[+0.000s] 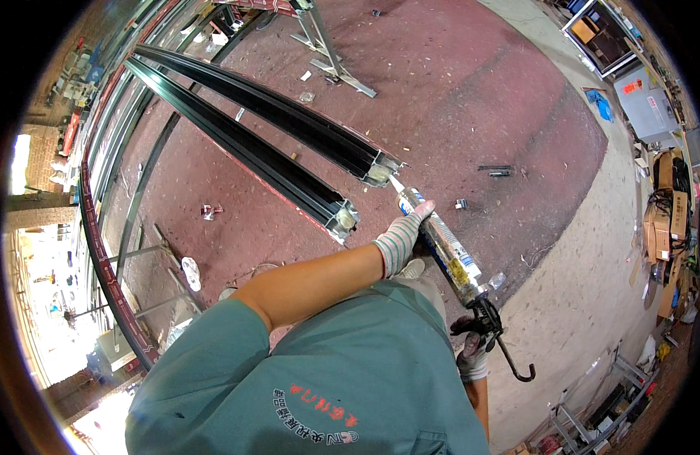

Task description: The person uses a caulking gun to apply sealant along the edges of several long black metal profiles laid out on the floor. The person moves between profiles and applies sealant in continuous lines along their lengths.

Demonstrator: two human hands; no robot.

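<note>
A caulking gun (482, 315) loaded with a white and blue sealant tube (447, 243) lies slantwise in front of me. My left hand (403, 236), in a striped glove, is closed around the tube near its front. At the gun's handle my gloved right hand (471, 355) is closed, its fingers partly hidden by the dark grip. The nozzle (396, 183) points at the cut end of the right-hand black metal profile (289, 121), touching or very near it. Beside it lies a second black profile (259, 158). Pale material fills part of both cut ends.
A grey metal stand leg (331, 67) rises at the far side. More long profiles (111, 182) lie at the left. Small dark pieces (495, 170) and scraps litter the red floor (471, 106). Cardboard boxes (665, 220) and a grey cabinet (646, 102) line the right.
</note>
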